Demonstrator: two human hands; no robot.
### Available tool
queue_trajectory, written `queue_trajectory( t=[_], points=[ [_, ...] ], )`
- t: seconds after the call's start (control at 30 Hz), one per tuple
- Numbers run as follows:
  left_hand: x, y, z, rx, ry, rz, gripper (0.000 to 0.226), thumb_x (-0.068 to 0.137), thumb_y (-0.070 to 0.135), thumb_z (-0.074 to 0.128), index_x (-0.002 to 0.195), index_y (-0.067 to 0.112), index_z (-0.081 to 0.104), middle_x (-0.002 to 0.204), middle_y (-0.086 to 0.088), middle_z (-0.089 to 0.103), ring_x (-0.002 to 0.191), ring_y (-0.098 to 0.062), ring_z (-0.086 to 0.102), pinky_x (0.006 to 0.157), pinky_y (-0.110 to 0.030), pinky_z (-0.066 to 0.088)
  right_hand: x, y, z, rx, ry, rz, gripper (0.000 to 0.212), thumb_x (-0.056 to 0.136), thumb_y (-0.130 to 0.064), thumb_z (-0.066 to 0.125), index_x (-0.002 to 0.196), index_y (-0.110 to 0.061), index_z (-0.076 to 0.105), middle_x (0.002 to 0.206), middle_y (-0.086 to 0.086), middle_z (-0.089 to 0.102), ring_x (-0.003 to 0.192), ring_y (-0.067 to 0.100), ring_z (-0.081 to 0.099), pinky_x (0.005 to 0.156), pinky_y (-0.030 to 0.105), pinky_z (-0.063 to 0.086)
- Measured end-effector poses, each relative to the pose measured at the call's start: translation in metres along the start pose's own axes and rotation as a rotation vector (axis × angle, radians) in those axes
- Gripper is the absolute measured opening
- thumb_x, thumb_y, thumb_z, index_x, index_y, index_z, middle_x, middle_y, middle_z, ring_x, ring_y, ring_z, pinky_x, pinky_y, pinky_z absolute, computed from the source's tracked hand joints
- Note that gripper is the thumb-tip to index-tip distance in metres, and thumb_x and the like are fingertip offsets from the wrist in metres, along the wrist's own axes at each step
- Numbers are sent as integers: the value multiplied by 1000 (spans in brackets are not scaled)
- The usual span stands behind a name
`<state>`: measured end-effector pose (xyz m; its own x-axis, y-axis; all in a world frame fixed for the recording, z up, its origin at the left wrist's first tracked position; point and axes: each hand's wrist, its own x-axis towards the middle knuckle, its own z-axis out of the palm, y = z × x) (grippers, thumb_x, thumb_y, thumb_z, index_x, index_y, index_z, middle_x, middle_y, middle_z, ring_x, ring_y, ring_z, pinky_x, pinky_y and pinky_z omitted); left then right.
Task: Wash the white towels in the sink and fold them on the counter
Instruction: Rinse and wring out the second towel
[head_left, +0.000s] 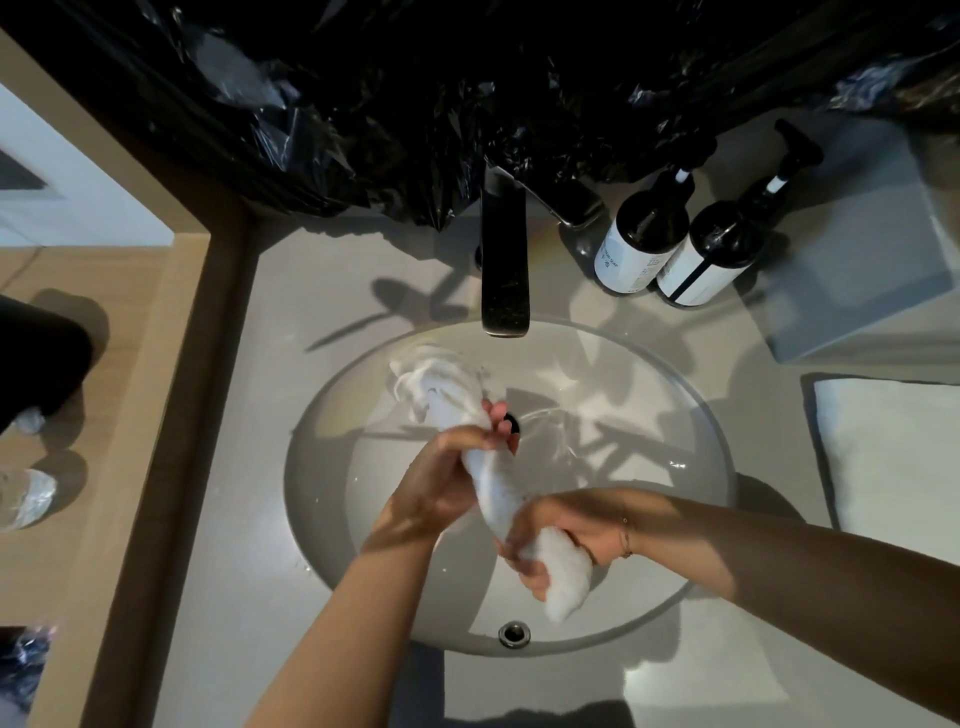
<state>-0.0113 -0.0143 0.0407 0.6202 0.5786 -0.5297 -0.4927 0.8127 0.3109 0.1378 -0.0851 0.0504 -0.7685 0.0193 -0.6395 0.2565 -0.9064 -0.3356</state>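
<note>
Both hands are wrapped around one white towel (485, 483) over the sink (696, 415). Right hand (563, 538) grips the near end, fingers curled tight; left hand (457, 467) grips mid-length. Towel is twisted into a rope, its long axis running from near-right to far-left, loose bunched end toward the dark faucet (505, 260). Terry cloth; smooth oval basin. Second, folded towel (888, 457) lies on the counter (291, 291), right.

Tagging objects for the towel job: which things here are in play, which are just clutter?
In play:
left hand and right hand, both gripping the twisted white towel
sink
faucet
folded towel on the counter

Clutter:
two pump bottles
black plastic sheeting
grey box
</note>
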Motion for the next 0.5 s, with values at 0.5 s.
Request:
queue_trajectory(
  t=[0.5],
  points=[
    [-47, 34, 83, 1215, -311, -525, 29, 69, -6, 70, 70, 22, 76, 77, 5, 72, 79, -6, 67, 82, -23, 53, -29, -7, 22, 668, 182, -975, 99, 80, -81, 39, 141, -2, 39, 117, 23, 63, 109, 33, 60, 99, 49, 44]
  ],
)
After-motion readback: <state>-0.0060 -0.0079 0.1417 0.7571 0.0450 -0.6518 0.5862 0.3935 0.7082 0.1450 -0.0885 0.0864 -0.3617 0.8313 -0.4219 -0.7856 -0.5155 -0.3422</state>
